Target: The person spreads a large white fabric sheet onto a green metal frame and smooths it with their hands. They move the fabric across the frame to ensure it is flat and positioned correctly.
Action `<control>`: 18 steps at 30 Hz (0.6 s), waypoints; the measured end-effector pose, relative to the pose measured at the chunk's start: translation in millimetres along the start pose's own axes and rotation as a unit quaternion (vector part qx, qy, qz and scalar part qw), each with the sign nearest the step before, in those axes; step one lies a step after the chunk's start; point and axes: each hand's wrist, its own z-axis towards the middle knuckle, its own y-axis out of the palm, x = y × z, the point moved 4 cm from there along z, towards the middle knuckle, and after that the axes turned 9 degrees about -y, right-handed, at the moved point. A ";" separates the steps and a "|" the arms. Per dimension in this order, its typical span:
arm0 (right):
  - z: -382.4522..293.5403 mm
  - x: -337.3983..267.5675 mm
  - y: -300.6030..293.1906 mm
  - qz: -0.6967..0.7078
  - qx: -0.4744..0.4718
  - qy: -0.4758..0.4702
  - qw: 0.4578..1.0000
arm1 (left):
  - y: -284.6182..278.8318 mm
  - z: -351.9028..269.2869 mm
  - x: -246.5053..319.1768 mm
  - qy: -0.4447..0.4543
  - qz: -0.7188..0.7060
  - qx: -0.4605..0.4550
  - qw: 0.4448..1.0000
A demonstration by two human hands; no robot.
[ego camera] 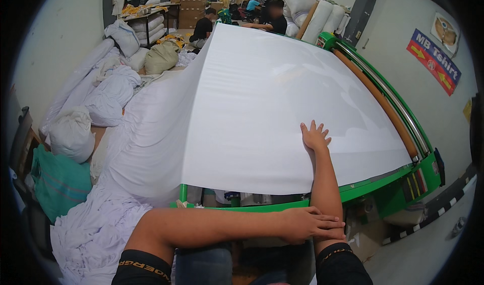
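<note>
A broad sheet of white fabric (261,96) is spread over a green-framed fabric-rolling machine (363,190) in front of me. Flat on the cloth, near its close right part, lies my right hand (315,136) with fingers spread and nothing held. My left arm crosses my body, and my left hand (308,224) rests over my right forearm just below the elbow, its fingers slightly apart. Along the right side runs a brown tube (378,99), with the fabric's right edge reaching it. Beside it is a shiny metal roller (397,111). The cloth hangs off the left side in folds.
Loose white fabric (94,232) heaps on the floor at left, beside a green sack (60,183) and a tied white sack (72,133). Several people work at the back, near stacked cardboard boxes (193,7) and white fabric rolls (319,20). A wall stands at right.
</note>
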 end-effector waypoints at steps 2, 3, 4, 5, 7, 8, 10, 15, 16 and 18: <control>1.3 -3.1 2.0 -0.001 0.001 -0.004 1.000 | -0.3 -1.4 -0.3 -0.004 0.002 0.000 1.000; 0.5 -1.2 1.0 -0.002 0.001 -0.003 1.000 | 0.0 -0.6 -0.2 -0.002 0.000 -0.001 1.000; -0.1 0.0 0.3 -0.002 0.001 -0.001 1.000 | 0.4 0.1 -0.1 -0.001 -0.002 -0.002 1.000; 0.0 -0.1 -0.6 -0.002 0.004 -0.003 1.000 | 1.7 0.7 -1.0 0.000 0.002 0.003 1.000; 0.2 1.7 0.3 0.000 0.008 -0.005 1.000 | 4.2 1.3 -1.1 0.003 0.006 0.013 1.000; 0.2 2.6 1.0 0.001 0.006 -0.004 1.000 | 6.0 1.1 -1.4 0.002 0.005 0.007 1.000; 0.6 3.2 0.1 0.002 0.005 -0.002 1.000 | 0.0 0.8 0.2 0.001 0.005 -0.006 1.000; 0.5 4.1 -1.1 0.005 0.005 -0.001 1.000 | 2.8 2.2 -1.8 0.005 0.002 -0.004 1.000; 0.4 4.1 -1.1 0.004 0.006 -0.001 1.000 | 3.0 2.4 -1.9 0.007 0.002 -0.005 1.000; 0.2 2.5 0.1 0.007 0.004 -0.001 1.000 | 2.2 2.9 -1.2 0.004 0.003 -0.006 1.000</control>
